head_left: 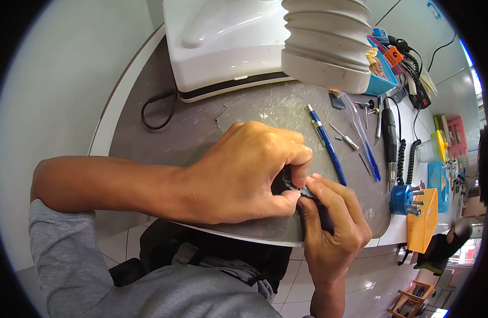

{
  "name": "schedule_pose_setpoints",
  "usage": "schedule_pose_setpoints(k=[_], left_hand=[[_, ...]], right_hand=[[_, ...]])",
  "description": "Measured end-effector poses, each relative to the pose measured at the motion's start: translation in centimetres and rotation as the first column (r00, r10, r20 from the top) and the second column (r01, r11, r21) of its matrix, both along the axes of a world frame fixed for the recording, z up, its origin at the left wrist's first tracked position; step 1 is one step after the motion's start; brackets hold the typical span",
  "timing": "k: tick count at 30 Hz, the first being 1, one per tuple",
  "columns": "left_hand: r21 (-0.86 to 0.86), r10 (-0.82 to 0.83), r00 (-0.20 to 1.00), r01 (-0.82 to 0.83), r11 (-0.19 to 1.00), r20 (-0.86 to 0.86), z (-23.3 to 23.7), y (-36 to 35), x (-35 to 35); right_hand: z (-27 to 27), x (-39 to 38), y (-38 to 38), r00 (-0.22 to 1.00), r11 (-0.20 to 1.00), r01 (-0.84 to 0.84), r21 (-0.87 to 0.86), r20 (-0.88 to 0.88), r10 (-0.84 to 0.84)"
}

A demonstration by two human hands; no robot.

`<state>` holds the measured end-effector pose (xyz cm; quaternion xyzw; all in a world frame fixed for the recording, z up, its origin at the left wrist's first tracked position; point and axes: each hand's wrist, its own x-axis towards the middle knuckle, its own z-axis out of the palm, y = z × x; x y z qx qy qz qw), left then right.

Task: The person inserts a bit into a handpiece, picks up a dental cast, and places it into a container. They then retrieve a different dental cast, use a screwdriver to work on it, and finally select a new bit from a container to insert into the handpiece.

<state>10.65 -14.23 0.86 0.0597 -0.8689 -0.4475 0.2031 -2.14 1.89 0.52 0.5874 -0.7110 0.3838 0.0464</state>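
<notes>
My left hand (pixel 249 169) reaches across from the left, thumb and forefinger pinched together. My right hand (pixel 337 225) comes up from below with its fingers closed. Between the two sets of fingertips is a small grey-blue piece (pixel 307 192), mostly covered; its kind is too small to tell. Both hands grip it close to the front edge of the grey work mat (pixel 238 108). Just beyond the right hand lies a blue mechanical pencil (pixel 327 143), near a small tool with a thin metal tip (pixel 351 143).
A white machine (pixel 228 53) stands at the back, and a ribbed white hose (pixel 327 45) hangs over the mat. To the right are a black handpiece (pixel 389 135), a blue bur holder (pixel 402 200), an orange basket (pixel 421 222) and a clear tube with blue end (pixel 368 151).
</notes>
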Motion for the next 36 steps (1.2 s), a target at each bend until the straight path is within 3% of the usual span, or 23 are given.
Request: schedule_pose_setpoints(k=[8, 10, 12, 14, 15, 17, 18, 20, 21, 23, 27, 29, 30, 32, 34, 36], left_hand=[[-0.02, -0.137, 0.983, 0.136, 0.991, -0.118, -0.2, -0.4, 0.2], [-0.008, -0.071, 0.995, 0.07, 0.997, -0.067, -0.2, 0.0, 0.5], [-0.051, -0.07, 0.99, 0.064, 0.997, -0.119, -0.2, 0.2, 0.4], [-0.126, -0.058, 0.993, 0.045, 0.991, -0.104, 0.1, 0.3, 0.4], [-0.173, -0.053, 0.991, 0.031, 0.984, -0.123, 0.1, 0.3, 0.3], [-0.184, -0.052, 0.99, 0.027, 0.982, -0.13, 0.0, 0.4, 0.6], [-0.201, -0.051, 0.99, 0.023, 0.979, -0.134, 0.0, 0.4, 0.7], [-0.209, -0.05, 0.989, 0.019, 0.978, -0.141, 0.1, 0.5, 0.9], [-0.217, -0.057, 0.99, 0.027, 0.976, -0.131, 0.1, 0.6, 1.1], [-0.243, -0.087, 0.989, 0.057, 0.968, -0.117, 0.1, 0.5, 1.2], [-0.244, -0.16, 0.98, 0.127, 0.961, -0.12, 0.3, 0.5, 1.3], [-0.239, -0.185, 0.976, 0.155, 0.959, -0.111, 0.4, 0.5, 1.2], [-0.234, -0.203, 0.974, 0.176, 0.956, -0.098, 0.6, 0.4, 1.3], [-0.229, -0.201, 0.976, 0.178, 0.957, -0.079, 1.0, 0.4, 1.4], [-0.226, -0.203, 0.978, 0.186, 0.956, -0.053, 1.1, 0.4, 1.2], [-0.336, -0.194, 0.969, 0.134, 0.932, -0.152, 1.3, 0.1, 0.7]], right_hand=[[-0.3, -0.3, 0.1, 0.999, 0.999, -0.004, -0.04, -0.035, 0.003], [-0.1, -0.4, 0.2, 0.997, 0.999, -0.036, -0.02, -0.07, 0.035], [1.5, -1.2, 0.6, 0.992, 0.997, -0.066, 0.036, -0.102, 0.069], [3.4, -2.4, 1.1, 0.999, 0.998, -0.035, 0.058, -0.01, 0.035], [3.9, -4.0, 1.4, 0.992, 0.999, 0.049, 0.015, -0.119, -0.047], [5.3, -6.2, 0.5, 0.965, 0.965, 0.26, -0.021, -0.025, -0.261], [5.7, -7.4, 0.0, 0.965, 0.965, 0.26, -0.025, -0.032, -0.26], [5.9, -9.8, -1.1, 0.92, 0.937, 0.338, 0.089, -0.243, -0.309], [5.8, -10.8, -1.8, 0.918, 0.937, 0.339, 0.085, -0.247, -0.31], [5.5, -12.4, -3.2, 0.87, 0.927, 0.343, 0.15, -0.422, -0.254], [6.3, -13.0, -3.7, 0.901, 0.892, 0.294, 0.344, -0.411, -0.139], [6.9, -12.0, -3.0, 0.971, 0.936, 0.157, 0.314, -0.22, -0.089], [7.0, -11.6, -2.6, 0.971, 0.935, 0.158, 0.316, -0.222, -0.089], [6.9, -10.9, -1.5, 0.991, 0.919, 0.13, 0.373, -0.067, -0.113], [5.6, -10.7, -1.0, 0.993, 0.922, 0.118, 0.37, -0.066, -0.1], [4.7, -10.3, -0.9, 0.988, 0.936, 0.117, 0.332, -0.135, -0.075]])
